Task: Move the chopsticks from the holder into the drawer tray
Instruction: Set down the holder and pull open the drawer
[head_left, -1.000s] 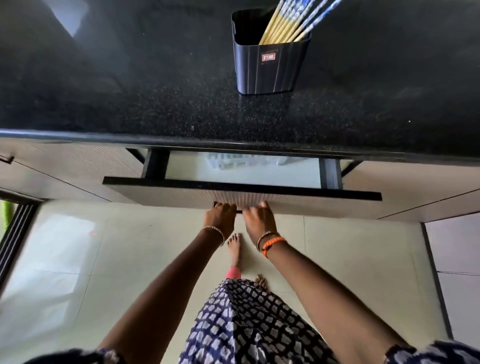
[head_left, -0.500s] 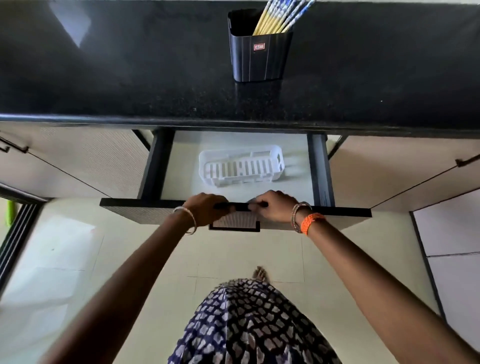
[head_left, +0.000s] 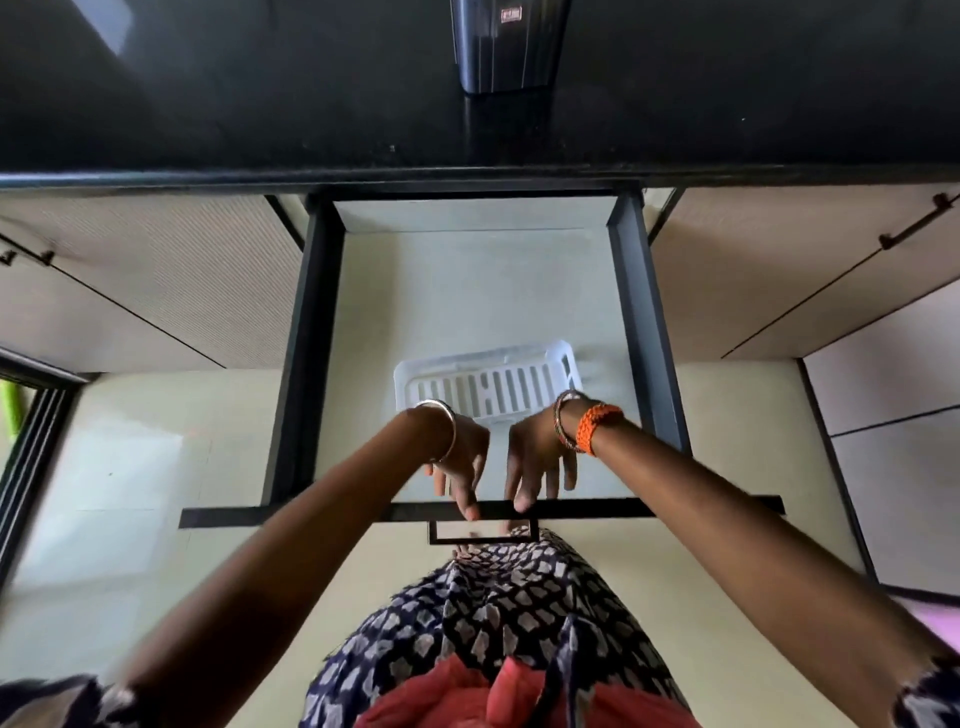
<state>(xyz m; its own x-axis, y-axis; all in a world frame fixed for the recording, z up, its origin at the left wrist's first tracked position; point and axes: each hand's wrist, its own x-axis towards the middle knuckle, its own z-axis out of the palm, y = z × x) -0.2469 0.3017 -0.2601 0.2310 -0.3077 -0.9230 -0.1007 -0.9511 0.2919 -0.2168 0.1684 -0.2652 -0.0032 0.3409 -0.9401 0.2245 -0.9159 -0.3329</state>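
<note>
Under the counter (head_left: 208, 104), open drawer (head_left: 467, 291) holds empty tray (head_left: 491, 387); both hands' grip loose.

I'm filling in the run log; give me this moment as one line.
step: opening drawer | drawer: pulled out | left hand, right hand: open at front edge | tray: empty | holder: on counter

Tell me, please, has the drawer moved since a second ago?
Yes. The drawer has slid far out from under the countertop edge, toward the person, exposing the white tray.
</note>
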